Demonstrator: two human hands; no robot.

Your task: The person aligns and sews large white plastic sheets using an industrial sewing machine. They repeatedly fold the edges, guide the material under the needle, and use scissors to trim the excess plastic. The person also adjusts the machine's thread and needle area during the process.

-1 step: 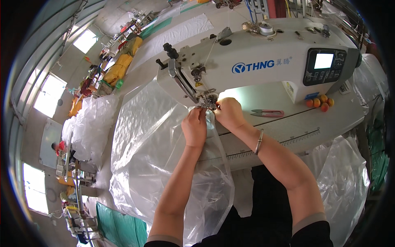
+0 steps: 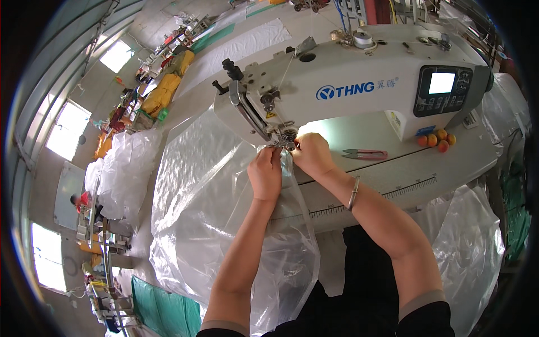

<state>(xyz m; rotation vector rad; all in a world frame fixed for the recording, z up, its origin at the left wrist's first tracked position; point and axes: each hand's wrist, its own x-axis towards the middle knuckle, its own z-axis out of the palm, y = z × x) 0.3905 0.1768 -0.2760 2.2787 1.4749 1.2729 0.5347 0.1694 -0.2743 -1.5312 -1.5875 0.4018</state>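
A clear plastic sheet (image 2: 193, 191) lies over the left part of the sewing machine's bed and hangs down toward my lap. Its folded edge runs up to the needle area of the white sewing machine (image 2: 348, 70). My left hand (image 2: 265, 174) is closed on the sheet just left of the presser foot. On the other side, my right hand (image 2: 314, 154) has its fingers pinched together close beside the needle. A tiny reddish spot shows at those fingertips; what they hold is hidden. The machine's head covers the needle tip.
Red-handled thread snips (image 2: 366, 154) lie on the machine bed right of my right hand. Several small orange-red fruits (image 2: 437, 139) sit by the machine's base. More clear plastic (image 2: 463, 247) hangs at the right. Bundled white plastic (image 2: 129, 174) stands to the left.
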